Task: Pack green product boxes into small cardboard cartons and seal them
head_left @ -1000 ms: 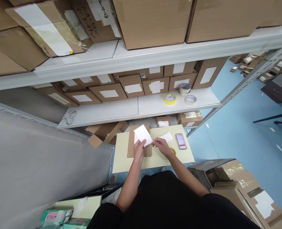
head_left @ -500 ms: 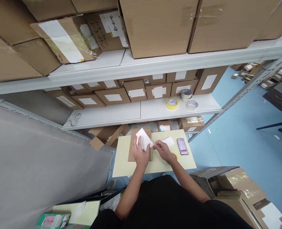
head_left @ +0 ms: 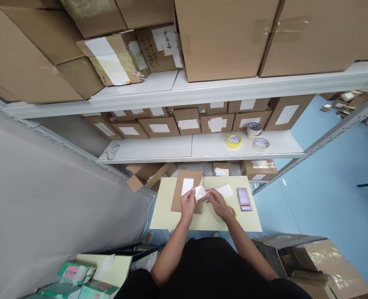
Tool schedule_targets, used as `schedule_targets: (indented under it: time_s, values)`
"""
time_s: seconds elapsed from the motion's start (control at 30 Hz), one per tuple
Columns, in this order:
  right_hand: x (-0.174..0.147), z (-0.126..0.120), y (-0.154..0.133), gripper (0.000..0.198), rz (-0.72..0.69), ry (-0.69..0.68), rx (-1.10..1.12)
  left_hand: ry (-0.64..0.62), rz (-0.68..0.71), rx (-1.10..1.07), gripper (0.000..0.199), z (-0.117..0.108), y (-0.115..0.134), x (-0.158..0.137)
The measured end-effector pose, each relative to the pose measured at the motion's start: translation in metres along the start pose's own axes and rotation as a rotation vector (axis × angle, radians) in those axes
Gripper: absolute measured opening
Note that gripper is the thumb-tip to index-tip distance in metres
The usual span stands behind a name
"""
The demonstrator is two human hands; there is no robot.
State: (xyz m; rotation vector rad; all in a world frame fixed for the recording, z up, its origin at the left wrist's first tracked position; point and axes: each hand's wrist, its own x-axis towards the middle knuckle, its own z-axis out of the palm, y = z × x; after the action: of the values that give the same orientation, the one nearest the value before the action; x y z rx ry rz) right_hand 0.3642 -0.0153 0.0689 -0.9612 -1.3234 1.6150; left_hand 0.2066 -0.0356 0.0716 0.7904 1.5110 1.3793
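My left hand (head_left: 188, 202) is closed, pinching a small piece of white paper (head_left: 199, 192) between thumb and fingers. At its right edge my right hand (head_left: 217, 203) also has its fingers closed on the paper, which looks bent or folded. Below them a brown cardboard box (head_left: 177, 198) lies on the pale yellow table (head_left: 184, 222). A white label (head_left: 187, 185) shows on the box's top, just above my left hand. Another white slip (head_left: 225, 190) lies on the table beyond my right hand. Partly behind my right wrist is a yellow tape roll (head_left: 233, 211).
A phone (head_left: 244, 199) lies at the table's right side. Beyond the table stands a shelf (head_left: 159, 149) with labelled boxes, several tape rolls (head_left: 234, 140) and glasses (head_left: 112, 152). An open carton (head_left: 149, 176) sits behind the table's left corner. Large cartons (head_left: 321, 257) stand at lower right.
My left hand has gone from spread over the white paper to pinching it. The paper has come off the box's top toward the right, and a white label now shows there.
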Motion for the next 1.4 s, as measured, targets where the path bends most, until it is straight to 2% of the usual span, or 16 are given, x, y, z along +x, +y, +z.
schedule_targets:
  time_s: [0.1,0.2,0.3,0.43,0.53,0.63,0.73,0.83,0.9,0.97,1.03,1.13,1.3,1.4]
  values:
    - [0.001,-0.001,0.007,0.031,0.036,0.008,0.039,-0.095,0.031,-0.007,0.077,-0.001,0.002,-0.009]
    - [0.005,0.001,0.011,0.031,0.039,-0.015,0.055,-0.174,0.102,0.055,0.064,-0.004,0.004,-0.016]
    - [0.011,0.009,0.014,0.033,0.043,-0.022,0.052,-0.167,0.114,0.098,0.047,-0.01,0.005,-0.015]
    - [0.02,0.027,0.016,0.035,0.043,0.041,0.063,-0.217,0.155,0.123,0.044,-0.024,0.002,-0.001]
    - [0.025,0.041,0.016,0.034,0.054,0.096,0.06,-0.278,0.119,0.111,0.044,-0.036,-0.001,0.014]
    - [0.028,0.054,0.017,0.03,0.061,0.138,0.071,-0.331,0.015,0.056,0.045,-0.053,-0.005,0.03]
    - [0.031,0.063,0.024,0.027,0.064,0.256,0.107,-0.244,-0.13,-0.118,0.049,-0.077,-0.009,0.049]
    - [0.036,0.068,0.035,0.032,0.012,0.619,0.152,0.007,-0.223,-0.292,0.056,-0.107,-0.014,0.07]
    - [0.042,0.073,0.042,0.033,-0.031,0.84,0.12,0.147,-0.242,-0.325,0.058,-0.127,-0.016,0.083]
    - [0.05,0.084,0.047,0.029,-0.04,0.936,0.088,0.209,-0.23,-0.323,0.058,-0.148,-0.017,0.093]
    - [0.063,0.101,0.053,0.027,-0.004,0.931,0.125,0.212,-0.191,-0.327,0.058,-0.169,-0.016,0.101]
    - [0.09,0.141,0.068,0.039,0.118,0.787,0.198,0.227,-0.129,-0.337,0.056,-0.207,-0.012,0.108]
    - [0.159,0.235,0.107,0.03,0.322,0.478,0.146,0.305,-0.012,-0.33,0.046,-0.291,-0.008,0.114]
    - [0.21,0.297,0.124,0.03,0.459,0.346,0.184,0.355,0.039,-0.248,0.043,-0.343,-0.011,0.112]
